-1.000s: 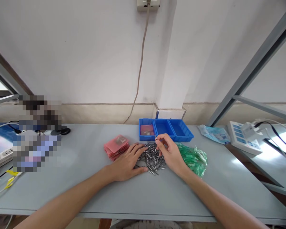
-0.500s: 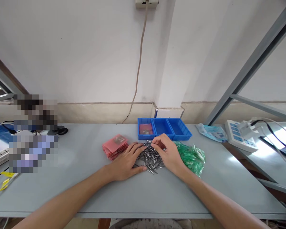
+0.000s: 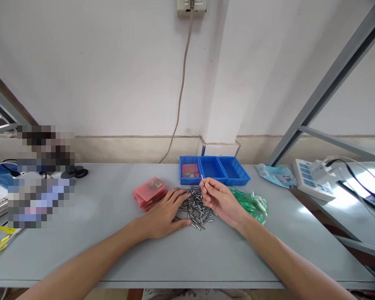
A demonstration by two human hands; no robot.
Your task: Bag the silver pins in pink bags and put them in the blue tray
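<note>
On the grey table lies a loose pile of small metal pins (image 3: 197,210). My left hand (image 3: 166,213) rests flat at the left side of the pile, fingers spread and the fingertips touching it. Just above the pile's right side, my right hand (image 3: 222,200) pinches one metal pin (image 3: 202,178) between thumb and fingers, its tip pointing up. Left of the pile is a stack of pink plastic bags (image 3: 148,192). Behind my right hand lie crumpled green plastic bags (image 3: 253,205), partly hidden by it.
A blue tray (image 3: 215,181) with three compartments stands at the back; a pink bag (image 3: 190,170) lies in its left one. To the right are a light-blue packet (image 3: 276,176) and a power strip (image 3: 312,179). Cables and a blurred-out area are at the left.
My right hand has lifted slightly off the pile and turned, with a metal pin now showing upright in its pinch. My left hand has stayed in place.
</note>
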